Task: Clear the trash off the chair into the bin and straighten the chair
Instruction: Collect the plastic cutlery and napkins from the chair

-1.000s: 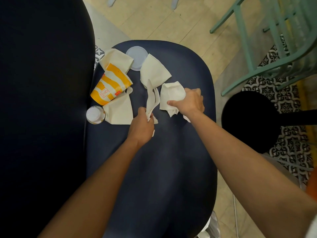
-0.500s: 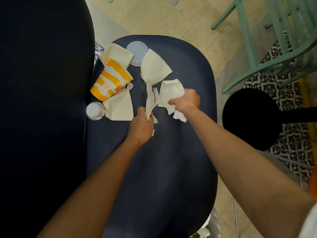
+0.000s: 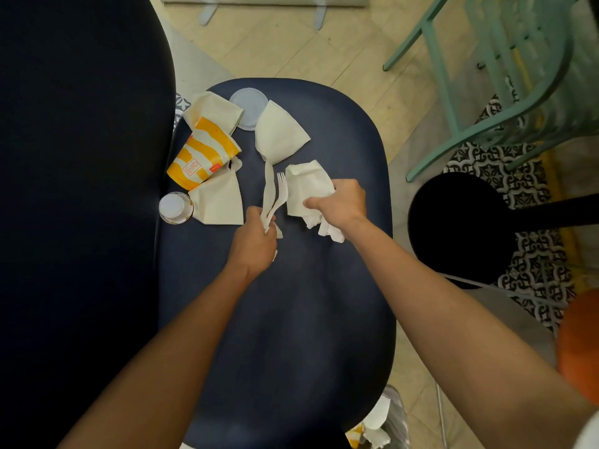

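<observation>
The dark blue chair seat [image 3: 291, 319] carries trash at its far end. My left hand [image 3: 254, 241] grips the handles of a white plastic fork [image 3: 280, 192] and knife [image 3: 268, 189]. My right hand [image 3: 340, 205] is closed on a crumpled white napkin [image 3: 306, 186]. Farther off lie an orange-and-white striped paper cup [image 3: 202, 157] on its side, a clear plastic lid [image 3: 249, 103], a small lidded sauce cup [image 3: 175, 207], and folded napkins [image 3: 278, 134], [image 3: 222, 202], [image 3: 212, 110]. A bin with a clear liner [image 3: 382, 426] holding trash shows at the bottom edge.
The chair's dark backrest [image 3: 81, 189] fills the left side. A black round stool [image 3: 460, 228] stands to the right, with green metal chairs [image 3: 505, 76] behind it on patterned tile. An orange object [image 3: 580, 345] sits at the right edge.
My right hand has bunched the crumpled napkin tighter and drawn it slightly toward me. My left hand keeps its hold on the fork and knife, almost unmoved.
</observation>
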`<state>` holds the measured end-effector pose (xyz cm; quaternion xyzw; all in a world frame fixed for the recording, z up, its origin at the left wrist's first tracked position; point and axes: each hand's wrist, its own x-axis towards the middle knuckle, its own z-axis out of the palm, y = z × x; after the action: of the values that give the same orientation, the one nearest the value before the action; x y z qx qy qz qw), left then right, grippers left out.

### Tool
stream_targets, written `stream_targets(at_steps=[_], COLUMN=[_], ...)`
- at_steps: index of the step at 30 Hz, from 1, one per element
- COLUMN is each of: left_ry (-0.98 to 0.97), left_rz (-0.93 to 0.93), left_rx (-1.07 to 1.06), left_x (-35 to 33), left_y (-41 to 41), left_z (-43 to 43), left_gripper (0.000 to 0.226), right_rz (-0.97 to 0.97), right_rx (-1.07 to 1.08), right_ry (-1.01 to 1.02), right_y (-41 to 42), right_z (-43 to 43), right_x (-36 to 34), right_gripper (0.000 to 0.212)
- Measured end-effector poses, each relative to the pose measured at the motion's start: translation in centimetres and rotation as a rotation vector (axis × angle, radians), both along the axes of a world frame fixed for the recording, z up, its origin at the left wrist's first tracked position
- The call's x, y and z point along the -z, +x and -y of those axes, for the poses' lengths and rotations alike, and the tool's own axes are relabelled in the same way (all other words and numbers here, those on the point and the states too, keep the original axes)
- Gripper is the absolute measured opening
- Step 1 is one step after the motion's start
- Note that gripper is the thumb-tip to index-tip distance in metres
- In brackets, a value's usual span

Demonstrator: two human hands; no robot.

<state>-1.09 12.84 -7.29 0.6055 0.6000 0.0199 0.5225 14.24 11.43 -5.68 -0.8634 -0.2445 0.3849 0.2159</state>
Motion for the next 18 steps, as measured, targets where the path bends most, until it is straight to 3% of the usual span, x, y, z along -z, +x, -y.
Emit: stream_targets(at_steps=[18], left_ry=[0.065], left_rz=[0.083], left_rx=[0.131], left_x=[-3.0], left_y=[-6.7], left_z=[12.6], left_gripper=[0.006], right_rz=[-0.012], right_rx=[0.139], right_ry=[0.066], right_y=[-7.5], right_z=[15.8], right_x=[-3.6], right_gripper=[0.023])
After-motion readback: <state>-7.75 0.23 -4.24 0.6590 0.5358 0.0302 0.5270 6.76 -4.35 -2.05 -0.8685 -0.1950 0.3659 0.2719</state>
